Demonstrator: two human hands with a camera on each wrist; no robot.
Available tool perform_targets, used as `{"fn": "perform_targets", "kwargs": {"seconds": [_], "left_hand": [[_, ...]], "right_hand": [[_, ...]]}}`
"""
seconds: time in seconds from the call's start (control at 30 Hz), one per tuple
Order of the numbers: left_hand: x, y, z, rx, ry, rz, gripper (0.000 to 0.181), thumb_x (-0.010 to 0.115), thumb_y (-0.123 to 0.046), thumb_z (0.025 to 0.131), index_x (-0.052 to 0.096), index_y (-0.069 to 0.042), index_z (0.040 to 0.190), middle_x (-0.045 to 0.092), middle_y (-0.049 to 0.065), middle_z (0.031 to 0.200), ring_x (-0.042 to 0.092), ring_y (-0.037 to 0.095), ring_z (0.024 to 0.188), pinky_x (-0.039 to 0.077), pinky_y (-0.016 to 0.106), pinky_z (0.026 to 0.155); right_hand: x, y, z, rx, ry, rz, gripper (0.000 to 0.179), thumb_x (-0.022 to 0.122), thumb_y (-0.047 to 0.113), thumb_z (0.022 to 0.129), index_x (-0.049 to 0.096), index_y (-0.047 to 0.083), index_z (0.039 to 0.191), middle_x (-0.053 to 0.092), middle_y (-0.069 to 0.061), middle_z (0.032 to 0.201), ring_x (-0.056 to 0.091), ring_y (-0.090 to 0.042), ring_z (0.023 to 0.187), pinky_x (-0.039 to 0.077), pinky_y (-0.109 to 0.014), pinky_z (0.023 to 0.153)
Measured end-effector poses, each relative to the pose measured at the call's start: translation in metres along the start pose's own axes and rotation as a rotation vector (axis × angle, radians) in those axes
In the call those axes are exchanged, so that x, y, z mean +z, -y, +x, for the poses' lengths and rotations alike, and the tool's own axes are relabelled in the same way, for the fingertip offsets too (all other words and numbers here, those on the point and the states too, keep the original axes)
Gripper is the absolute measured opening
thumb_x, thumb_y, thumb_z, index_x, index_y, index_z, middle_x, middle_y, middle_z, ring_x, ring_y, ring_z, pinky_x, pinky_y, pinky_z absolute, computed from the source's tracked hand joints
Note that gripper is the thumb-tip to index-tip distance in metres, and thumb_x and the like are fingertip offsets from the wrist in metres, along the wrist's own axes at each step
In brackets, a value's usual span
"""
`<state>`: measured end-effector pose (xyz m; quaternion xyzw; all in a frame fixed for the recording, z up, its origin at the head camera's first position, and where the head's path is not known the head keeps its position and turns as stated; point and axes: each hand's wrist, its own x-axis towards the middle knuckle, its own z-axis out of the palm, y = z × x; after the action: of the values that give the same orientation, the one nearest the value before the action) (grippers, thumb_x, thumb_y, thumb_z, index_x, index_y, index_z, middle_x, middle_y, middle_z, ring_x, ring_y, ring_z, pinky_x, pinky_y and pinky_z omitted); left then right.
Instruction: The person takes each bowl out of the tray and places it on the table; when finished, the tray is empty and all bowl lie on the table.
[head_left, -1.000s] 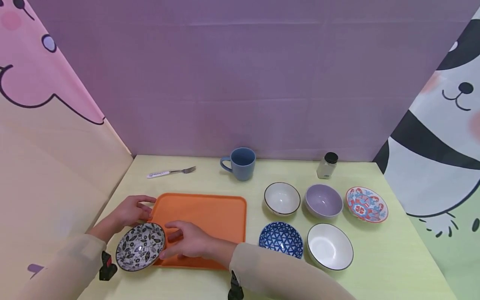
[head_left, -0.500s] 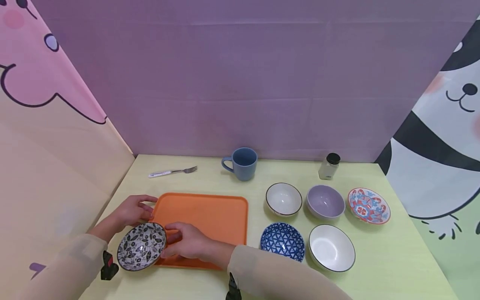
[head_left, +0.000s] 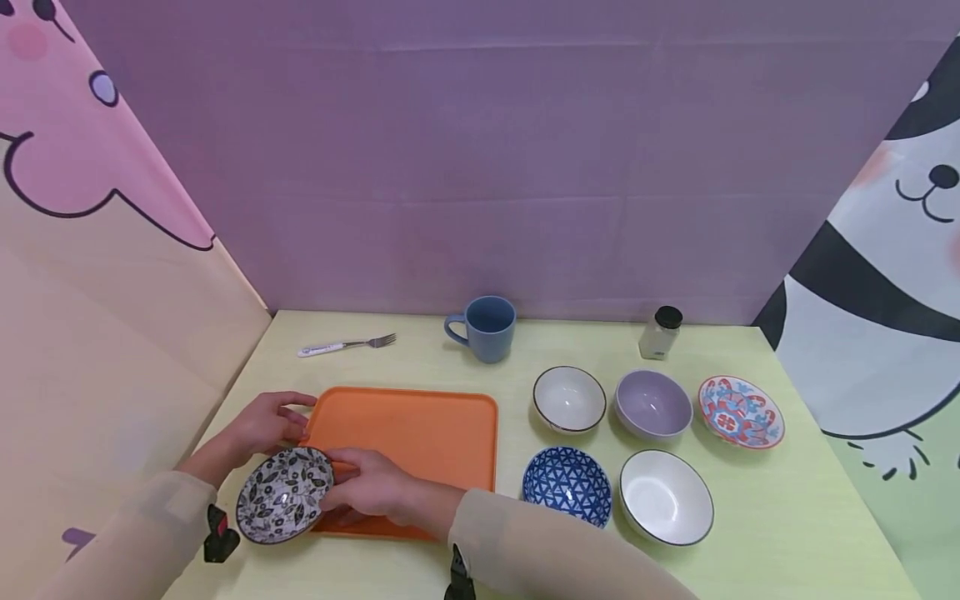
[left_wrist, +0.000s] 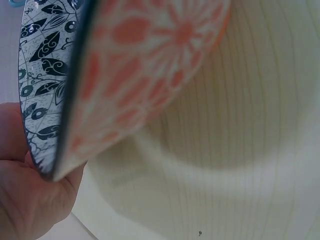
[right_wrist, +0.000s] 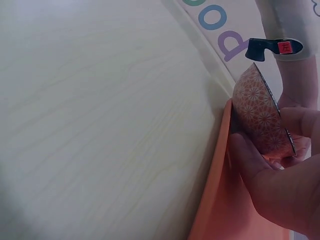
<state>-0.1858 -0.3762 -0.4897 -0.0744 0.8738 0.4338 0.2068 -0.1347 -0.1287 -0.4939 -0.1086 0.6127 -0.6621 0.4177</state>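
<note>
Tilted on its side, a bowl [head_left: 283,496] with black leaf patterns inside and red flowers on its outer wall [right_wrist: 257,112] overlaps the orange tray's [head_left: 401,417] front left corner. My left hand [head_left: 268,423] grips its far rim; in the left wrist view, fingers lie on both sides of that rim. From the right, my right hand [head_left: 375,487] holds the bowl's edge. Its thumb [right_wrist: 250,160] lies against the outer wall in the right wrist view, with other fingers at the rim.
Right of the tray stand a white bowl [head_left: 569,400], a purple bowl [head_left: 653,406], a blue patterned bowl [head_left: 567,486], a larger white bowl [head_left: 666,498] and a red-and-blue dish [head_left: 741,412]. Along the back are a fork [head_left: 347,345], a mug [head_left: 489,329] and a black-capped jar [head_left: 661,333].
My right hand's fingers have drawn together at the bowl's right edge. The left hand and the bowl stay nearly in place; the whole scene has shifted slightly right in the head view.
</note>
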Motion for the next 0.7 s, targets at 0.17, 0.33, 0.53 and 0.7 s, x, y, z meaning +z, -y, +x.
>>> {"fn": "perform_targets", "kwargs": {"seconds": [0.17, 0.33, 0.53, 0.7], "left_hand": [[0.001, -0.001, 0.000, -0.009, -0.001, -0.003, 0.058, 0.065, -0.002, 0.094, 0.045, 0.003, 0.148, 0.067, 0.021, 0.115, 0.072, 0.025, 0.091, 0.062, 0.043, 0.076], [0.001, -0.002, 0.000, -0.011, 0.007, -0.012, 0.058, 0.065, -0.002, 0.094, 0.045, 0.003, 0.148, 0.067, 0.021, 0.114, 0.072, 0.025, 0.091, 0.063, 0.044, 0.076], [0.000, -0.003, 0.001, -0.017, 0.014, -0.023, 0.058, 0.064, -0.001, 0.094, 0.044, 0.004, 0.148, 0.067, 0.023, 0.115, 0.073, 0.026, 0.090, 0.063, 0.046, 0.077], [0.000, -0.002, 0.002, -0.020, 0.012, -0.030, 0.058, 0.065, -0.001, 0.094, 0.044, 0.004, 0.148, 0.066, 0.024, 0.115, 0.073, 0.026, 0.089, 0.064, 0.046, 0.076]], "right_hand": [[0.001, 0.000, -0.001, 0.008, -0.034, -0.006, 0.060, 0.069, -0.005, 0.087, 0.063, 0.022, 0.140, 0.076, -0.007, 0.108, 0.072, -0.022, 0.080, 0.062, -0.050, 0.077], [0.000, 0.001, -0.005, 0.024, -0.049, 0.007, 0.059, 0.070, -0.005, 0.087, 0.064, 0.025, 0.137, 0.076, -0.007, 0.102, 0.074, -0.027, 0.082, 0.063, -0.048, 0.073], [-0.004, 0.003, -0.011, 0.060, -0.046, 0.071, 0.058, 0.071, -0.006, 0.087, 0.064, 0.026, 0.135, 0.077, -0.012, 0.099, 0.076, -0.040, 0.087, 0.063, -0.046, 0.065], [-0.007, 0.003, -0.012, 0.071, -0.047, 0.125, 0.059, 0.071, -0.009, 0.085, 0.063, 0.023, 0.134, 0.075, -0.013, 0.102, 0.075, -0.044, 0.090, 0.062, -0.043, 0.056]]}}
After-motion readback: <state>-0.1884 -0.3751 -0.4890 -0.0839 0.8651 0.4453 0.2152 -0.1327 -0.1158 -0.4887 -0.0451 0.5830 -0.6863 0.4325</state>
